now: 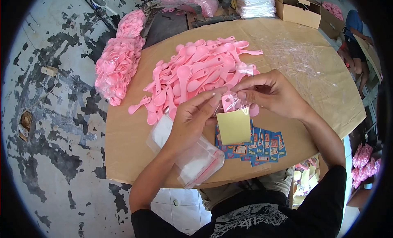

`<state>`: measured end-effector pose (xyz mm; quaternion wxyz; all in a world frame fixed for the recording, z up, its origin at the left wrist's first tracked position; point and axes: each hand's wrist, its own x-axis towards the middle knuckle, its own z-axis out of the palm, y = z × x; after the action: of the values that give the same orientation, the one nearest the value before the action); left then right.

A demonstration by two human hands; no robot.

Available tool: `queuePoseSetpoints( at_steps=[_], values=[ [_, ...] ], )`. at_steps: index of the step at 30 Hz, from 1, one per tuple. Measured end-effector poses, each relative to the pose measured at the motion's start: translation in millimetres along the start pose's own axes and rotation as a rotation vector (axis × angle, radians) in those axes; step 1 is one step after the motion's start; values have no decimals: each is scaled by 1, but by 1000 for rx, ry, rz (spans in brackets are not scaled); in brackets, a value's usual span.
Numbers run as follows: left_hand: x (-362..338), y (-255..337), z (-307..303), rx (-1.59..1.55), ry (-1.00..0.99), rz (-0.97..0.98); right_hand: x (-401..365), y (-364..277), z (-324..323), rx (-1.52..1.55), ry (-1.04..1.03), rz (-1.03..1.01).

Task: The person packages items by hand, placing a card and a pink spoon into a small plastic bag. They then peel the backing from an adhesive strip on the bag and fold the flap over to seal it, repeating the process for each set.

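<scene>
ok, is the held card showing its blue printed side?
No, the card that the left hand and right hand hold with the clear bag shows a plain yellowish face; the blue cards lie fanned on the table.

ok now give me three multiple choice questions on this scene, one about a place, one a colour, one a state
1. Where do the blue cards lie?
A. fanned out on the table, just under the hands
B. on a shelf
C. in a drawer

2. What colour are the loose spoons heaped on the table?
A. white
B. pink
C. green

3. How is the small clear bag placed?
A. flat on the table, untouched
B. pinched between the left hand and the right hand
C. hanging from a hook

Answers:
1 A, the fan shows on the table top below the yellow card.
2 B, the whole heap is pink.
3 B, fingers of both hands close on the bag's top.
</scene>
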<state>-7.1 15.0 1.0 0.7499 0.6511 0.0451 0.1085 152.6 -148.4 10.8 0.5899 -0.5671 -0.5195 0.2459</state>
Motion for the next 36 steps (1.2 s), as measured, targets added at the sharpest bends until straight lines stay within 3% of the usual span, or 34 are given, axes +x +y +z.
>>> queuePoseSetpoints(
  at_steps=[6, 9, 15, 18, 24, 27, 30, 33, 36],
  values=[
    [2, -1, -7, 190, -53, 103, 1, 4, -13, -195, -79, -151],
    [5, -6, -13, 351, -116, 270, 3, -3, -25, -360, -248, -253],
    [3, -4, -13, 501, -116, 285, 4, 6, -23, -361, -212, -319],
    [2, -4, -13, 317, -141, 244, 3, 3, -22, -376, -207, -236],
    [1, -3, -4, 308, -77, 171, 2, 0, -19, -320, -208, -172],
    [3, -8, 0, 315, -53, 182, 5, 7, -24, -438, -226, -276],
    [5, -10, -4, 352, -36, 189, 10, 15, -27, -612, -37, -478],
    [4, -12, -7, 302, -53, 204, -3, -15, -18, -170, -80, 141],
    [1, -1, -3, 384, -24, 297, -4, -30, 0, -389, -218, 136]
  ],
)
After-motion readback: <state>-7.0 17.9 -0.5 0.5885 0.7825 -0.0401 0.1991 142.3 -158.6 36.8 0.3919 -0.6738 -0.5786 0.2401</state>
